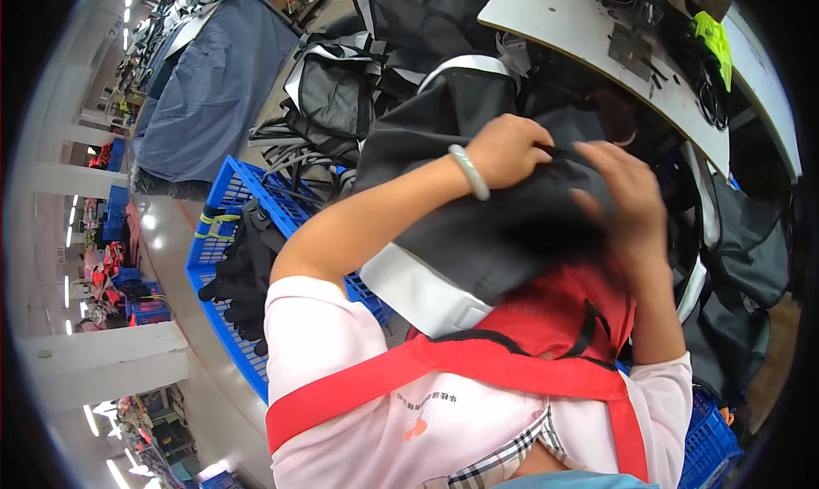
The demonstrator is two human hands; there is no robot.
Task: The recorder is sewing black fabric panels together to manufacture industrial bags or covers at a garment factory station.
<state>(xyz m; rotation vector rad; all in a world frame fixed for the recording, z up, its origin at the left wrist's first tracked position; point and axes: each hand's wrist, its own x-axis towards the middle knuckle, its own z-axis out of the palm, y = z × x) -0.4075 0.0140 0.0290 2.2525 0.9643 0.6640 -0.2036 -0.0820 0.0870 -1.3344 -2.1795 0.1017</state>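
A large piece of black sewn fabric (478,250) with white edging lies across my lap, over my red apron (563,318). My left hand (510,152), with a pale bangle on its wrist, pinches a dark strip or edge of this fabric. At the right, my right hand (627,195) is at the same fabric with fingers bent. Motion blurs it, so its grip is unclear. The part of the fabric beneath my hands is also smeared.
A worktable with a sewing machine (631,49) stands at the upper right. On the left is a blue plastic crate (223,297) with black pieces. Black and white bag parts (333,92) are piled beyond. More black fabric (742,250) hangs at the right. Grey-blue sheeting (213,88) covers a heap.
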